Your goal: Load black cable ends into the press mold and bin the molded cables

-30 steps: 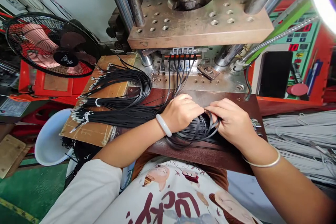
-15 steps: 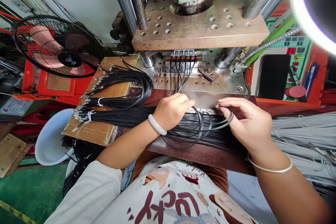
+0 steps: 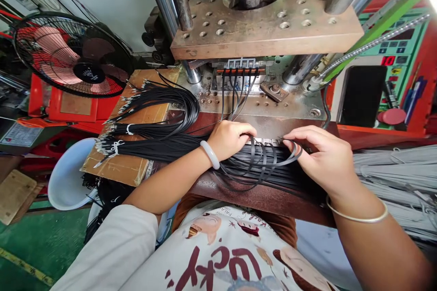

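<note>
My left hand (image 3: 230, 142) is closed at the left end of a slotted metal strip (image 3: 268, 141), thumb and forefinger pinching a black cable. My right hand (image 3: 319, 157) is closed at the strip's right end, its thumb and fingertips pinching another black cable (image 3: 285, 162) that loops toward the left. The pinched ends are mostly covered by my fingers. Several looped cables rise from the strip over a flat bundle of black cables (image 3: 191, 149). Behind my left hand, several cables hang from a metal die (image 3: 241, 72) in the press.
The press's thick upper plate (image 3: 266, 41) stands over the die between steel columns. Tied black cables lie on cardboard (image 3: 133, 173) at left, near a fan (image 3: 77, 54) and a white basin (image 3: 70, 177). Grey cables (image 3: 392, 173) and a phone (image 3: 362, 95) are at right.
My left hand has shifted slightly right, its thumb and forefinger now at the strip's left end. My right fingertips have come down to the strip's right end. The view has shifted a little.
</note>
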Tool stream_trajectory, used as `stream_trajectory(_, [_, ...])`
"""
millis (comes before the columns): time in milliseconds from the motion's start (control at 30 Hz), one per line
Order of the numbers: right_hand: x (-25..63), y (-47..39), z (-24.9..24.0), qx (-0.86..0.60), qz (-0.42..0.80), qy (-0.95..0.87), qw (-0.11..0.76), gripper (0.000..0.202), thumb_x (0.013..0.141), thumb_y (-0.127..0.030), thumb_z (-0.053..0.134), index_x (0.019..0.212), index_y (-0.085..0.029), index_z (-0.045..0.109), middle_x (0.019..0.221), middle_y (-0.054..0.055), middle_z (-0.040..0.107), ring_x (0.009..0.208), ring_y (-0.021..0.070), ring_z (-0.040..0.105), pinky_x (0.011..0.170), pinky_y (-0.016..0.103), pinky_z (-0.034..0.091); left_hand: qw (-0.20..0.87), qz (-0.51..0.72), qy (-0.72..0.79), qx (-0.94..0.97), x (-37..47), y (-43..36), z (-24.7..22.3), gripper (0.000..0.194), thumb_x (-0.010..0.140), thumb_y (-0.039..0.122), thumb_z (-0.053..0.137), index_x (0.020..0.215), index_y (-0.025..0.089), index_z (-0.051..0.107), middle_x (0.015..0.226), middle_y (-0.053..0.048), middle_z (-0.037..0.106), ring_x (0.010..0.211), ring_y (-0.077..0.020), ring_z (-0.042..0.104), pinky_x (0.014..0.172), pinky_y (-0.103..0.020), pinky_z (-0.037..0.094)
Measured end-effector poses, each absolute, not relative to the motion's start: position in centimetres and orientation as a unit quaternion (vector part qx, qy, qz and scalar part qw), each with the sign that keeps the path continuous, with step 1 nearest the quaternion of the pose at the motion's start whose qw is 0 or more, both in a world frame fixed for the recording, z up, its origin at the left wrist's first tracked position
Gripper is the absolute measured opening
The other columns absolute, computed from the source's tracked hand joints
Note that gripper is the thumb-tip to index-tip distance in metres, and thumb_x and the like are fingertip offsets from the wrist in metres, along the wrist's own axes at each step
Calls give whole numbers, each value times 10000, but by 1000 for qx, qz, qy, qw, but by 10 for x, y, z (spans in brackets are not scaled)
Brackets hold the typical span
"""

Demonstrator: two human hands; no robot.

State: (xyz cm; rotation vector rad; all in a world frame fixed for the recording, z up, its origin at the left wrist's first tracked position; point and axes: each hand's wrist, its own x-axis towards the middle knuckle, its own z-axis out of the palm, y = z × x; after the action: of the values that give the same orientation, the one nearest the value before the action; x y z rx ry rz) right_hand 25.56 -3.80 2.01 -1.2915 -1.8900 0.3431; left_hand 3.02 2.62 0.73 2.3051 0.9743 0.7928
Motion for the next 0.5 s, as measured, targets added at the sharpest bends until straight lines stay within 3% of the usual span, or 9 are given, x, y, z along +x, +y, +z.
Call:
stream_trajectory(233, [258,-36,19,-488,180,-762,386,113,888,-249,588,847,-253,693,837,24,709,746,216,669,703,363,551,67,244,274,928,30,18,6,245,898,138,473,859,158,713,785,-47,731,750,-167,658,836,-327,484])
stream_trajectory(333, [258,-34,15,-489,173,-760,392,102,874,-230,601,844,-243,697,841,22,717,753,208,674,708,350,553,45,234,256,937,29,14,3,263,922,149,448,868,151,706,772,-57,720,734,-161,650,837,-328,481])
stream_trajectory(500, [257,-30,9,-469,156,-780,384,138,864,-169,572,849,-228,695,836,22,719,748,194,671,701,338,548,32,172,330,928,25,10,12,213,922,163,503,1005,158,698,1010,-71,710,868,-172,648,804,-310,495])
